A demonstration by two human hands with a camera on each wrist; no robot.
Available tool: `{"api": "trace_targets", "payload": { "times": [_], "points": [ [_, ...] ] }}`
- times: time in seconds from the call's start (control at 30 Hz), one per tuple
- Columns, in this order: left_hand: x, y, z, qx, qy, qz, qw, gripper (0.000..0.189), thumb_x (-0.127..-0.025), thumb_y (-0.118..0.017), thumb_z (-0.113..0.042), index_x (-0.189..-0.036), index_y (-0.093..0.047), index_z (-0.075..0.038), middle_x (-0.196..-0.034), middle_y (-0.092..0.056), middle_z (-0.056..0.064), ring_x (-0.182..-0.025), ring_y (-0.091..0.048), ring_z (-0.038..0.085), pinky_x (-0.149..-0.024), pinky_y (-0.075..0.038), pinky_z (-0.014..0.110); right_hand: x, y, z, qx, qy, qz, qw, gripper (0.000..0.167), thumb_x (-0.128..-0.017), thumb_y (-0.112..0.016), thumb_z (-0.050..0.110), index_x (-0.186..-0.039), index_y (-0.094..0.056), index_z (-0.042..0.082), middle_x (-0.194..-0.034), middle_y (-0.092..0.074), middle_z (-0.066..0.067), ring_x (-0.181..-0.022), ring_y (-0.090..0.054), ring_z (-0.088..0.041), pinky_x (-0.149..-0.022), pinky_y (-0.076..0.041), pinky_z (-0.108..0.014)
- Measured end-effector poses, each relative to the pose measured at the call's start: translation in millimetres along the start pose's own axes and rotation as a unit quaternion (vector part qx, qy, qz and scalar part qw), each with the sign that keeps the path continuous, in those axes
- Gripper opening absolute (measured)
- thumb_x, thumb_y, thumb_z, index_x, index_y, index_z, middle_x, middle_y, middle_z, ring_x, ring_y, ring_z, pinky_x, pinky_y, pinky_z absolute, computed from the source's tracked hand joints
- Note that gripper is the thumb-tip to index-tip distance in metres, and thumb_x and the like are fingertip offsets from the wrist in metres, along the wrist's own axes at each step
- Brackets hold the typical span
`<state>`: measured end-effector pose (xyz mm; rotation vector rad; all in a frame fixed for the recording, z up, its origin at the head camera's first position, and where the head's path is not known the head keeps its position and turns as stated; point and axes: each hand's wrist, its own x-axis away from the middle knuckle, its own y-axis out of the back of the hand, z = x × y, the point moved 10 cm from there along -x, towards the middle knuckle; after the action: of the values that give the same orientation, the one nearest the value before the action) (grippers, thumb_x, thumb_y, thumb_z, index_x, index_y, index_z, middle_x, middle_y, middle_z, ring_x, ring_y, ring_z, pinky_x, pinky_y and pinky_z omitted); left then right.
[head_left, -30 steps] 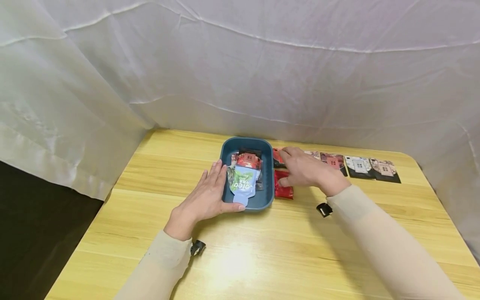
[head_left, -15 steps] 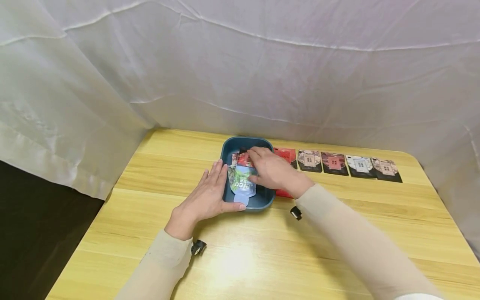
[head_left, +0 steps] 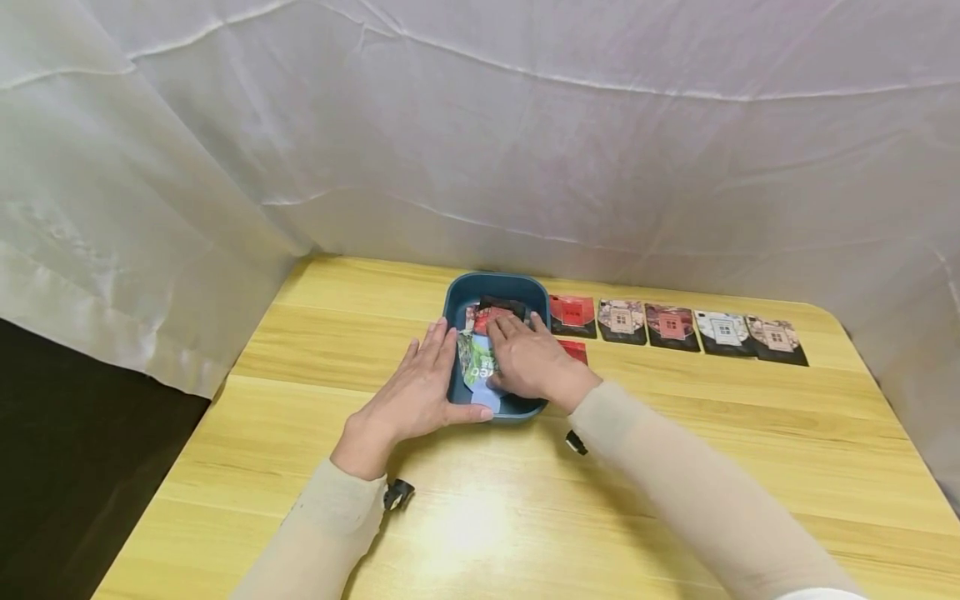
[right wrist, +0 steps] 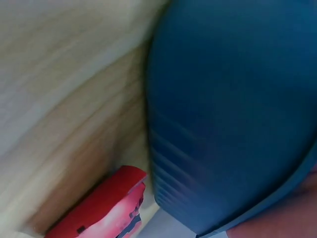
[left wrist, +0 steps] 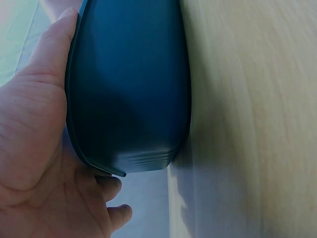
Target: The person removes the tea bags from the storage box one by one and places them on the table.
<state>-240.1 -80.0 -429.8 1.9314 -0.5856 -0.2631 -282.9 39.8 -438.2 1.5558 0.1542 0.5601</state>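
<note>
A dark blue rectangular box stands at the table's back middle, holding a small pile of packets. On top lies a light blue and green pouch with a tab toward me; a red packet lies behind it. My left hand rests against the box's left side, fingers extended and thumb along the near rim. My right hand reaches in over the right wall, its spread fingers touching the packets and covering part of the pouch. The undersides of its fingertips are hidden.
Right of the box, a row of square packets runs along the table's back edge, beginning with a red one. Another red packet lies close to the box's right wall. A pale curtain hangs behind the table.
My right hand has moved left from the red packets beside the box into the box, then slightly toward me over the pouch. The left hand has stayed in place.
</note>
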Motion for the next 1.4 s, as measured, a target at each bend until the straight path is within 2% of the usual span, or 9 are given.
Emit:
{"api": "trace_targets", "payload": {
  "times": [0.27,0.47,0.6,0.7,0.77,0.9,0.97,1.17,1.4],
  "points": [
    [0.8,1.5,-0.6,0.003,0.001,0.001,1.0,0.135,-0.082,-0.066,-0.085,-0.168,-0.008,0.001,-0.177,0.005,0.02,-0.165,0.005,0.03,-0.133,-0.006,0.053,9.9,6.0,16.1,0.044,0.027,-0.03,0.9982,0.079,-0.101,-0.07,0.044,-0.163,-0.039,0.007,-0.169,-0.039,-0.013,-0.156,-0.037,-0.035,-0.127,-0.028,-0.063],
    [1.2,1.2,-1.3,0.01,0.001,0.004,0.9999,0.135,-0.081,-0.065,-0.086,-0.168,-0.008,0.001,-0.177,0.007,0.019,-0.165,0.006,0.03,-0.133,-0.005,0.053,21.9,11.3,27.4,0.039,0.063,-0.036,0.9966,0.06,-0.099,-0.073,0.035,-0.152,-0.058,0.012,-0.159,-0.054,-0.009,-0.146,-0.051,-0.039,-0.123,-0.032,-0.066],
    [0.9,0.6,-0.8,0.011,0.002,0.005,0.9999,0.136,-0.081,-0.065,-0.086,-0.168,-0.006,0.001,-0.177,0.007,0.018,-0.165,0.007,0.028,-0.134,-0.005,0.052,26.6,23.4,24.8,0.002,0.081,-0.04,0.9959,0.029,-0.096,-0.075,0.031,-0.119,-0.073,0.015,-0.115,-0.077,-0.003,-0.112,-0.07,-0.03,-0.111,-0.047,-0.06],
    [0.9,0.2,-0.5,0.011,0.003,0.004,0.9999,0.137,-0.081,-0.065,-0.087,-0.168,-0.006,0.001,-0.177,0.007,0.018,-0.165,0.007,0.028,-0.134,-0.005,0.052,26.0,39.4,15.8,-0.028,0.075,-0.053,0.9954,0.024,-0.093,-0.078,0.031,-0.11,-0.071,0.015,-0.09,-0.072,0.001,-0.09,-0.068,-0.024,-0.094,-0.055,-0.052],
    [1.1,-0.3,-0.4,0.013,0.003,0.005,0.9999,0.137,-0.081,-0.065,-0.087,-0.168,-0.006,0.001,-0.177,0.008,0.018,-0.165,0.007,0.028,-0.134,-0.005,0.052,23.6,48.4,7.6,-0.036,0.058,-0.06,0.9959,0.034,-0.093,-0.079,0.032,-0.118,-0.069,0.012,-0.1,-0.073,-0.003,-0.097,-0.068,-0.026,-0.091,-0.057,-0.049],
    [1.4,-0.5,0.5,0.013,0.005,0.005,0.9999,0.137,-0.08,-0.064,-0.088,-0.168,-0.006,0.001,-0.177,0.008,0.018,-0.165,0.007,0.027,-0.134,-0.005,0.052,16.0,51.8,-3.0,-0.039,0.031,-0.055,0.9972,0.074,-0.091,-0.083,0.04,-0.15,-0.054,0.005,-0.148,-0.061,-0.014,-0.137,-0.056,-0.035,-0.113,-0.05,-0.053],
    [1.5,-0.4,0.7,0.011,0.004,0.004,0.9999,0.137,-0.08,-0.064,-0.088,-0.168,-0.007,0.001,-0.177,0.008,0.018,-0.165,0.007,0.027,-0.134,-0.005,0.052,11.5,45.9,-3.3,-0.037,0.031,-0.046,0.9978,0.085,-0.09,-0.084,0.043,-0.155,-0.048,0.003,-0.16,-0.05,-0.016,-0.147,-0.047,-0.038,-0.12,-0.043,-0.054],
    [1.3,0.6,-0.5,0.005,-0.001,0.002,1.0,0.136,-0.081,-0.063,-0.087,-0.168,-0.008,0.002,-0.177,0.004,0.02,-0.165,0.005,0.029,-0.133,-0.007,0.053,1.4,25.6,0.3,-0.037,0.042,-0.03,0.998,0.1,-0.084,-0.089,0.049,-0.158,-0.041,0.001,-0.165,-0.041,-0.019,-0.155,-0.036,-0.04,-0.128,-0.03,-0.052],
    [1.3,1.5,-1.5,-0.001,-0.002,0.002,1.0,0.136,-0.082,-0.063,-0.087,-0.167,-0.008,0.003,-0.177,0.005,0.02,-0.165,0.004,0.031,-0.133,-0.007,0.053,-3.3,18.3,0.3,-0.031,0.039,-0.024,0.9985,0.106,-0.084,-0.088,0.051,-0.16,-0.035,0.0,-0.168,-0.036,-0.021,-0.157,-0.034,-0.039,-0.13,-0.026,-0.049]
  ]
}}
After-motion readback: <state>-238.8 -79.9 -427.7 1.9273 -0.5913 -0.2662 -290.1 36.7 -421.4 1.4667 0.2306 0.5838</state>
